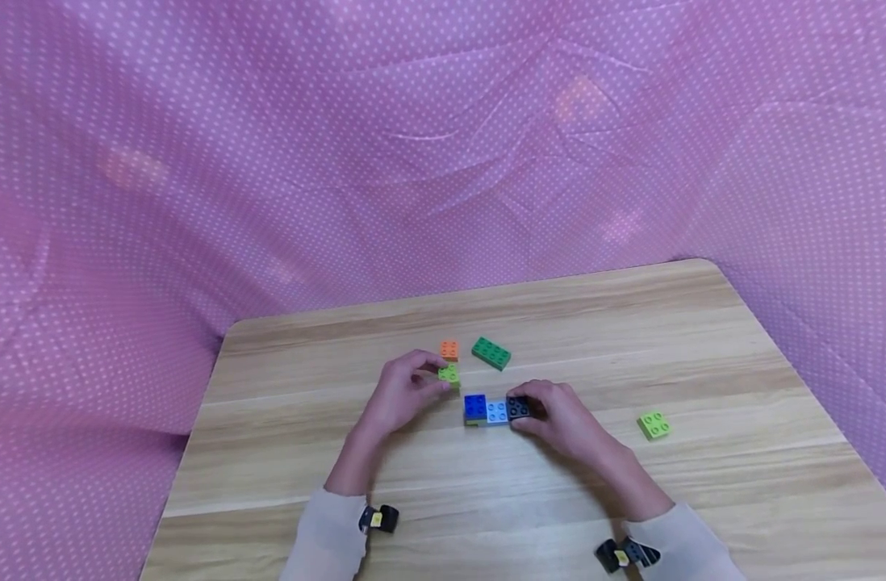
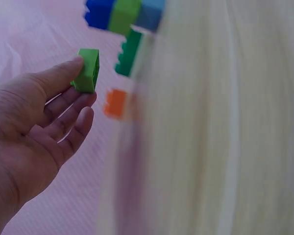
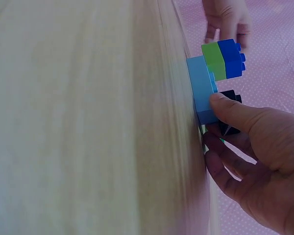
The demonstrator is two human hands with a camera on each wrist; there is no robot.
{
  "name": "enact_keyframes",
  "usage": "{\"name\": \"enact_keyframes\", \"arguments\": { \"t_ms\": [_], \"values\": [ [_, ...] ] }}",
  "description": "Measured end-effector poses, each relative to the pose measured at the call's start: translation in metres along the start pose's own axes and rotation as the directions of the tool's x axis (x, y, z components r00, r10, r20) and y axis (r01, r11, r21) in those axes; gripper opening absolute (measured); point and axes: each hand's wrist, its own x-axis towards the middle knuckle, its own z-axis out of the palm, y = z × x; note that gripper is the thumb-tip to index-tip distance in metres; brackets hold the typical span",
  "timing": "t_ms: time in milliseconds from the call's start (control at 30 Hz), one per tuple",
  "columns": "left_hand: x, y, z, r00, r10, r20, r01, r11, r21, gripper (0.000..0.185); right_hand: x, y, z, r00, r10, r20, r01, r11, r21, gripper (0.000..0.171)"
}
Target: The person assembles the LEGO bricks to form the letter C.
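Left hand (image 1: 403, 395) pinches a small lime-green square plastic brick (image 1: 449, 374) between thumb and curled fingertips, held just above the light wooden tabletop (image 1: 704, 339); the left wrist view shows the same brick (image 2: 87, 70) at the thumb tip, other fingers loosely bent under it. Right hand (image 1: 559, 415) has thumb and fingers closed on a black square plastic brick (image 1: 517, 407), which sits at the right end of a short row of joined bricks: dark blue square brick (image 1: 475, 406) on the left with a green layer under it, light blue brick (image 1: 497, 411) in the middle. Right wrist view: thumb presses on the light blue brick (image 3: 202, 90) and the black one (image 3: 230, 98), fingers curled below. Row rests on the table between the two hands. Behind the left hand: small orange square brick (image 1: 449, 350) and, just right of it, a dark green rectangular brick (image 1: 491, 353), apart from each other. A second lime-green square brick (image 1: 654, 424) lies well off to the right. No containers or legible writing. Pink dotted fabric (image 1: 443, 145) surrounds the table.
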Motion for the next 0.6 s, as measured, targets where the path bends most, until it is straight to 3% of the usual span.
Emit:
{"name": "enact_keyframes", "arguments": {
  "t_ms": [167,300,600],
  "values": [
    [-0.012,0.032,0.0,0.998,0.056,0.036,-0.055,0.998,-0.017,0.031,0.0,-0.001,0.0,1.0,0.004,-0.003,-0.004,1.0,-0.001,0.039],
    [-0.02,0.048,0.004,0.994,0.082,0.074,-0.081,0.997,-0.016,0.03,0.0,0.0,0.0,1.0,0.002,-0.012,-0.002,1.0,0.0,0.04],
    [-0.032,0.055,0.011,0.992,0.074,0.101,-0.078,0.996,0.041,0.03,-0.001,-0.002,0.0,1.0,-0.012,-0.012,0.012,1.0,0.005,0.039]
  ]
}}
